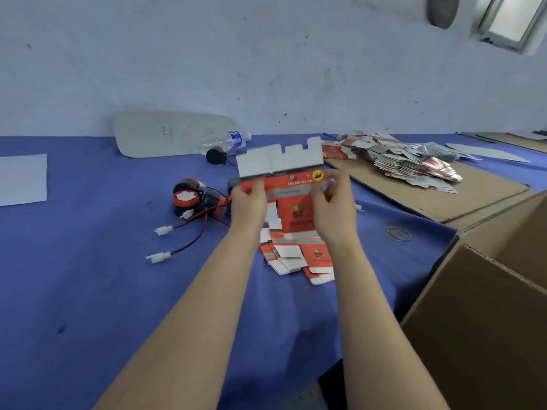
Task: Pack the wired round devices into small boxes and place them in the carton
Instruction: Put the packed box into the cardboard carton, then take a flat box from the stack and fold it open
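Your carton (pixel 473 321) fills the lower right of the frame; its inside cannot be seen from here. At upper right, a cardboard sheet (pixel 461 199) carries a loose heap of flattened boxes (pixel 408 164). At centre, you hold one small box (pixel 284 164) up above the blue table (pixel 88 291). It is still flat and holds nothing. Your left hand (pixel 248 202) grips its left edge and your right hand (pixel 334 208) pinches its right edge. A short stack of flat boxes (pixel 296 255) lies just below. The wired round devices (pixel 192 196) sit unpacked left of centre, their leads trailing toward the lower left.
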Demonstrator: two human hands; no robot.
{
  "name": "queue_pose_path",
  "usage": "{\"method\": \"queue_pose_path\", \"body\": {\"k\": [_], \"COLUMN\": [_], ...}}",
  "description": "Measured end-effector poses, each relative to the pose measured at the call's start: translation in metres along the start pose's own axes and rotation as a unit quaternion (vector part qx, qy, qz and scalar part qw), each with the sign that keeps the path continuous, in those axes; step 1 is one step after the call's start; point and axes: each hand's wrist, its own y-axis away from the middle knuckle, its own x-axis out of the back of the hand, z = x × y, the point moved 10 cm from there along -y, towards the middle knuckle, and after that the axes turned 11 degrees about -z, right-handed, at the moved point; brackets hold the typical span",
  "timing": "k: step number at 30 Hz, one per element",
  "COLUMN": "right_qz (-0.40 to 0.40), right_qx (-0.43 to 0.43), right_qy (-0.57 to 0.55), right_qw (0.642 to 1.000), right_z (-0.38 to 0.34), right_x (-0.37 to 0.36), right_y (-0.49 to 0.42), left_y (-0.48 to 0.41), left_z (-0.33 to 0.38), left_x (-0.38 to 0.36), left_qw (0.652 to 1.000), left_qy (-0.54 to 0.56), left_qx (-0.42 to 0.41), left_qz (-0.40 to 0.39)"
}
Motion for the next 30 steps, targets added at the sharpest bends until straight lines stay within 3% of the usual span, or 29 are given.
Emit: {"method": "queue_pose_path", "body": {"k": [3, 8, 13, 16, 19, 22, 26, 30], "right_qz": [-0.009, -0.03, -0.073, -0.099, -0.116, -0.119, -0.159, -0.2], "right_qx": [0.058, 0.02, 0.035, 0.026, -0.018, -0.033, -0.003, -0.055], "right_qy": [-0.002, 0.046, -0.122, -0.23, -0.291, -0.274, -0.26, -0.31], "right_qw": [0.998, 0.998, 0.989, 0.968, 0.95, 0.954, 0.952, 0.928], "right_z": [-0.034, -0.047, -0.059, -0.054, -0.031, -0.021, -0.025, -0.013], "right_x": [-0.025, -0.116, -0.217, -0.267, -0.302, -0.316, -0.324, -0.332], "right_y": [-0.019, -0.046, -0.012, 0.008, 0.022, 0.027, 0.026, 0.027], "left_y": [-0.008, -0.019, 0.014, 0.027, 0.036, 0.041, 0.035, 0.013], "left_z": [0.052, 0.074, 0.047, 0.035, 0.027, 0.021, 0.012, -0.002], "left_x": [0.031, 0.116, 0.214, 0.258, 0.282, 0.289, 0.288, 0.26], "left_qw": [0.998, 0.994, 0.956, 0.935, 0.921, 0.9, 0.91, 0.967], "left_qy": [-0.014, 0.005, 0.043, 0.069, 0.004, -0.075, -0.07, 0.009], "left_qx": [-0.061, -0.044, -0.083, -0.133, -0.163, -0.204, -0.222, -0.183], "left_qz": [0.017, 0.102, 0.279, 0.322, 0.354, 0.378, 0.342, 0.179]}}
